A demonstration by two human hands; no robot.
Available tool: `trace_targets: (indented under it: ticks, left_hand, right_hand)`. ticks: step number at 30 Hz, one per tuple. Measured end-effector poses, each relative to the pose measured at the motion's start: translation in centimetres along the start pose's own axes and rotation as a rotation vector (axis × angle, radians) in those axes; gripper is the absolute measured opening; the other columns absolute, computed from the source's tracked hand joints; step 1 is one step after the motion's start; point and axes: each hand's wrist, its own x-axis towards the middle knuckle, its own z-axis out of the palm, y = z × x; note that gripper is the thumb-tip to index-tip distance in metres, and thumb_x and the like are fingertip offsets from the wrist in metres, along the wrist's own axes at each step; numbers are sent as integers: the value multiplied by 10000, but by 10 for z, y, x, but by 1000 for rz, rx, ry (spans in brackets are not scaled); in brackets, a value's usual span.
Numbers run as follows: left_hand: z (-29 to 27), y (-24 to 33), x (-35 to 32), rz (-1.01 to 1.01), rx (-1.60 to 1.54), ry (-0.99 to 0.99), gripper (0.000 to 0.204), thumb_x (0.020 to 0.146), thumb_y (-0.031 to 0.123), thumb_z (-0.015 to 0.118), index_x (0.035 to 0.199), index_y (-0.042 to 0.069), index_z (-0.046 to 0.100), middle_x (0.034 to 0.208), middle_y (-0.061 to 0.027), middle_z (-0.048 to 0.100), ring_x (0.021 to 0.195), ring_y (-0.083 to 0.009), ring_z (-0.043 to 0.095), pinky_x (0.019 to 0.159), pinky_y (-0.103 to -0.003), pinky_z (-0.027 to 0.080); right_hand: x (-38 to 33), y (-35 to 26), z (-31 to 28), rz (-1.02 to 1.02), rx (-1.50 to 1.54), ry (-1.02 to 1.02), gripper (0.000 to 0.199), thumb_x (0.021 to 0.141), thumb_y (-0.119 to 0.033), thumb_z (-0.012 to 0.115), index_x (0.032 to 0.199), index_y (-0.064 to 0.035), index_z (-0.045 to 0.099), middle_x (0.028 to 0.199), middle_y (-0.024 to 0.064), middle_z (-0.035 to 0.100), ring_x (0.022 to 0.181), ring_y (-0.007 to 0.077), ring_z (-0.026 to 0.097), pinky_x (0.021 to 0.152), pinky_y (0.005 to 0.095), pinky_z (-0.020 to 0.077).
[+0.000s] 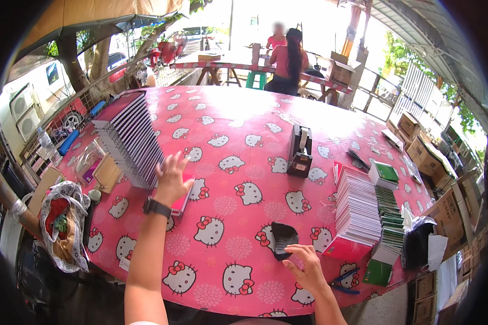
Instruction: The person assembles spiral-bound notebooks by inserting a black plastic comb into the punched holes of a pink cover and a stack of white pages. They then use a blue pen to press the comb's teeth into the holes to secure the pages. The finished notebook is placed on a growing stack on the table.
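My left hand (172,177), a dark watch on its wrist, is open with fingers spread. It hovers over or rests on a pink-covered notebook (183,196), partly hidden beneath it. Beside its fingertips rises a tall stack of spiral-bound notebooks (129,142), the dark bindings facing right. At the front, my right hand (308,266) pinches the lower end of a curved black piece with a row of fine ribs (283,238); its exact kind is unclear. To the right of that piece stands a long row of pink-covered notebooks (358,208).
A black tape dispenser (300,150) stands mid-table on the pink patterned cover (238,222). Green-covered notebooks (385,235) and blue-handled pliers (346,276) lie right. A cloth bag (65,222) sits at the left edge. Cardboard boxes (450,216) are stacked right; two people are beyond.
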Motion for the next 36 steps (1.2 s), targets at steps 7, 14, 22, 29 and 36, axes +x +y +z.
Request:
trace_targets:
  ticks: [7, 14, 22, 29, 36]
  left_hand:
    - [23, -5, -53, -369, 42, -270, 965, 666, 499, 756, 1464, 180, 317, 1529, -163, 238, 1364, -380, 278, 1075, -596, 250]
    - [11, 1, -56, -493, 106, -240, 886, 655, 432, 771, 1402, 145, 391, 1437, -175, 380, 1278, -352, 410, 1035, -476, 385]
    - [3, 21, -56, -409, 243, -168, 879, 656, 461, 785, 1374, 123, 407, 1481, -143, 316, 1334, -360, 351, 1069, -537, 319]
    - [-31, 136, -83, 411, -881, -60, 793, 690, 317, 829, 1343, 80, 445, 1435, -174, 390, 1366, -346, 317, 1118, -466, 251]
    - [-52, 178, -153, 372, -1060, -497, 339, 835, 14, 673, 1161, 30, 580, 1063, -114, 669, 845, -220, 676, 735, -298, 543]
  right_hand:
    - [0, 13, -19, -28, -18, 114, 246, 735, -22, 704, 974, -65, 670, 1026, 87, 662, 969, 265, 588, 828, 365, 482]
    - [-11, 37, -95, 224, -602, 299, 425, 653, -58, 761, 1064, -96, 660, 1102, 53, 610, 1051, 266, 524, 940, 410, 372]
    - [-15, 69, -98, 127, -604, 395, 364, 637, -94, 776, 981, -75, 658, 990, 48, 619, 997, 269, 536, 903, 409, 377]
    - [5, -18, -94, 177, -123, 271, 254, 650, 13, 782, 840, -44, 623, 759, 82, 600, 676, 234, 594, 594, 340, 482]
    - [11, -48, -41, -113, 28, -117, 204, 719, -80, 768, 882, -58, 648, 765, 60, 623, 703, 194, 600, 609, 309, 500]
